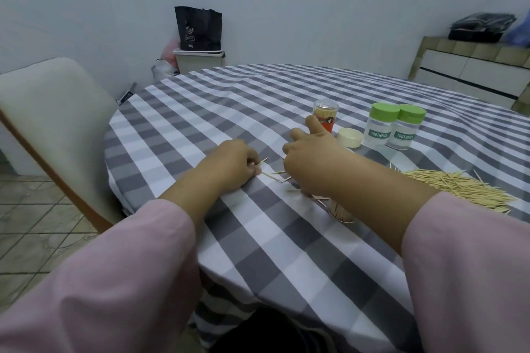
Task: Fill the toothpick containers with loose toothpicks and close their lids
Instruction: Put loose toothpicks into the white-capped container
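A few toothpicks (pixel 262 165) are pinched in the left hand (pixel 233 165). The right hand (pixel 311 160) is curled over strays at 3 o'clock; its grip cannot be told.

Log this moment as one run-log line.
left hand: pinching toothpicks | right hand: over stray toothpicks | open container: under right wrist | toothpick pile: right | green-lidded jars: closed

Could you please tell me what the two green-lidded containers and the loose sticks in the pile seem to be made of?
The two green-lidded containers look like clear plastic: see-through walls, smooth matte green caps and printed "TOOTHPICK" labels. The pile of loose toothpicks looks like pale wood or bamboo, going by its straw colour and dull, unpolished surface; which of the two I cannot tell.
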